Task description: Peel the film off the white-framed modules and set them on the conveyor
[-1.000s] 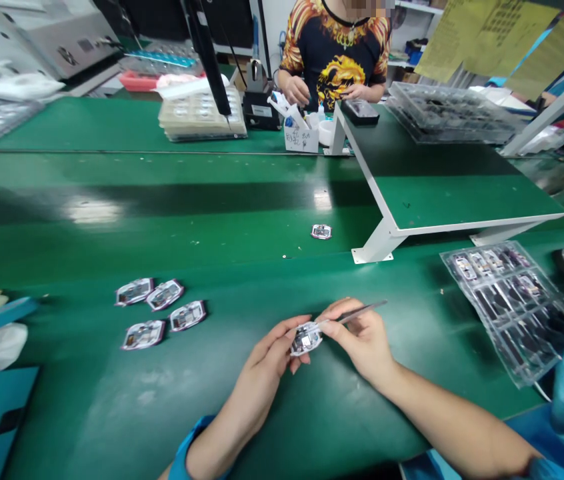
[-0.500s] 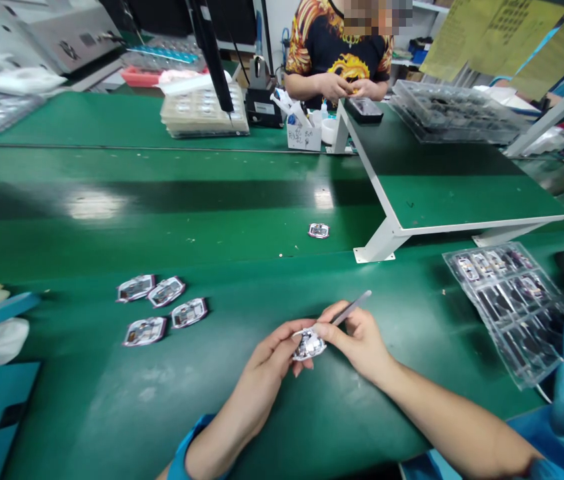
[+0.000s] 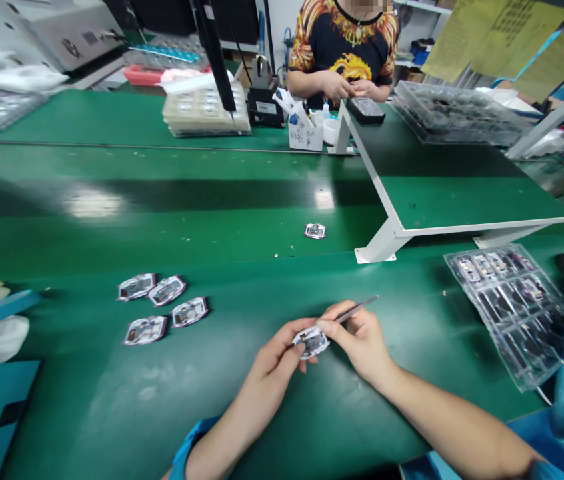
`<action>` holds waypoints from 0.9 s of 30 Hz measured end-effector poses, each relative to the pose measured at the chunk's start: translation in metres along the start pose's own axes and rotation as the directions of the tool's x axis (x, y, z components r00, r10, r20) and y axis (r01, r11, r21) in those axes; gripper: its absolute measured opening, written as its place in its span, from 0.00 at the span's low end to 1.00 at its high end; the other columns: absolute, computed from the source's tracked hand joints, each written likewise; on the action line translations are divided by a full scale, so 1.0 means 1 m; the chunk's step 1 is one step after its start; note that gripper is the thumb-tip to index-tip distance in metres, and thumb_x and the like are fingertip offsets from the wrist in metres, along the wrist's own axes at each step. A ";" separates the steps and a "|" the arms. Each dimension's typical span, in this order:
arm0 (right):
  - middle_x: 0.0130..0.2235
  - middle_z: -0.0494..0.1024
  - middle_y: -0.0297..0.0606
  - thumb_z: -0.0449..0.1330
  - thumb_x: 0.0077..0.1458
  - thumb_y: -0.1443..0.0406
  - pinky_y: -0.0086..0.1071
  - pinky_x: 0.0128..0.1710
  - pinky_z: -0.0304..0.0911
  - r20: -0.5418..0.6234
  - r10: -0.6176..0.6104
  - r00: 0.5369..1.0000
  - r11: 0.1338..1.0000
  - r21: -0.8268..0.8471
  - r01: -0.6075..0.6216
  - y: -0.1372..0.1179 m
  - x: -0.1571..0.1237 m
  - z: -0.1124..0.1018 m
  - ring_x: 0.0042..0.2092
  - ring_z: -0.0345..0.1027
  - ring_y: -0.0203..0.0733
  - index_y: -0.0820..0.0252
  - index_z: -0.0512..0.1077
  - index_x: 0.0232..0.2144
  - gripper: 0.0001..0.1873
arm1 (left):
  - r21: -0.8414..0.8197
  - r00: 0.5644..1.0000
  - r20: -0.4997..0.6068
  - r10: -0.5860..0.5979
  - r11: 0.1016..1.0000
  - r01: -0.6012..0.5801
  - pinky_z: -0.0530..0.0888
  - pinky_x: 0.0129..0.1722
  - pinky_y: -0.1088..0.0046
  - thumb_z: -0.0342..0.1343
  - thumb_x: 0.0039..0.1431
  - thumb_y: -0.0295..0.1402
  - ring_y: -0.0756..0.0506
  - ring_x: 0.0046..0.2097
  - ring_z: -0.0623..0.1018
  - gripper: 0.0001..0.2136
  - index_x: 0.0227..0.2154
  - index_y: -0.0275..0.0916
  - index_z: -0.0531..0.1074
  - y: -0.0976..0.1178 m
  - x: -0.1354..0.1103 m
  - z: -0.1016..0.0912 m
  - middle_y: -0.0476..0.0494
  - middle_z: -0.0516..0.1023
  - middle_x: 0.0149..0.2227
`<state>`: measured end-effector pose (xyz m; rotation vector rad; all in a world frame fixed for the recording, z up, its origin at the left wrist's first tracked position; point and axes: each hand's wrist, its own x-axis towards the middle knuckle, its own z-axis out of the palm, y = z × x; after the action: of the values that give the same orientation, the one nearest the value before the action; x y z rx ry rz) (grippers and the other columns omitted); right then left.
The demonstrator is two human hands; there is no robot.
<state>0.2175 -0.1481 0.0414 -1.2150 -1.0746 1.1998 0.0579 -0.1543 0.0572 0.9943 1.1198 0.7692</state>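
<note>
Small case held between our two hands, lying across the gap

Our left hand (image 3: 278, 352) is closed in a light pinch on a small case (image 3: 313, 344), its thumb across the near left part of the face and its other fingers behind. The case is up off the bench (image 3: 222, 400), open face towards us, with bright parts showing inside. Its long axis runs roughly from the left fingers towards the right hand (image 3: 358, 339), so the case lies just right of the left palm and just left of the right fingertips.

We have the right hand partly curled, thumb and fingers drawn together on a thin metal tool (image 3: 365, 305) that looks like tweezers. The tool's back end points up and to the right, away from the case, while its working end leads down to the case's far edge. We cannot tell whether the tip touches there or whether its prongs are apart.

The left hand is the nearer one, since it bears the case; the right fingertips are at the edge, touching or just beside it. Well left of our left hand lie four similar cases (image 3: 189, 312); beyond both hands sits one more case (image 3: 315, 231).
</note>
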 end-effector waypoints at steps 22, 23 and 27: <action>0.28 0.78 0.34 0.69 0.49 0.59 0.32 0.31 0.66 0.081 -0.033 0.996 0.994 0.105 0.024 -0.005 0.000 0.000 0.31 0.71 0.40 0.56 0.75 0.26 0.09 | 0.087 0.996 0.087 0.019 0.996 -0.026 0.69 0.30 0.73 0.55 0.56 0.35 0.47 0.29 0.72 0.15 0.45 0.38 0.75 0.001 0.000 -0.009 0.45 0.78 0.32; 0.28 0.78 0.34 0.69 0.49 0.59 0.32 0.32 0.66 0.083 -0.036 0.996 0.994 0.104 0.027 -0.005 0.000 0.000 0.31 0.71 0.40 0.56 0.75 0.26 0.09 | 0.092 0.996 0.089 0.022 0.995 -0.030 0.69 0.31 0.72 0.55 0.56 0.36 0.47 0.29 0.73 0.15 0.45 0.38 0.75 0.001 0.000 -0.009 0.44 0.78 0.33; 0.29 0.78 0.34 0.69 0.49 0.59 0.32 0.32 0.66 0.072 -0.040 0.997 0.994 0.107 0.032 -0.004 0.000 0.000 0.32 0.71 0.40 0.56 0.75 0.26 0.09 | 0.122 0.996 0.086 0.024 0.992 -0.034 0.69 0.31 0.72 0.56 0.56 0.37 0.47 0.29 0.72 0.16 0.46 0.37 0.75 0.001 0.001 -0.010 0.45 0.78 0.31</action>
<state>0.2178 -0.1483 0.0456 -1.0731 -1.0692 1.2662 0.0486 -0.1501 0.0563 1.1392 1.0920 0.6813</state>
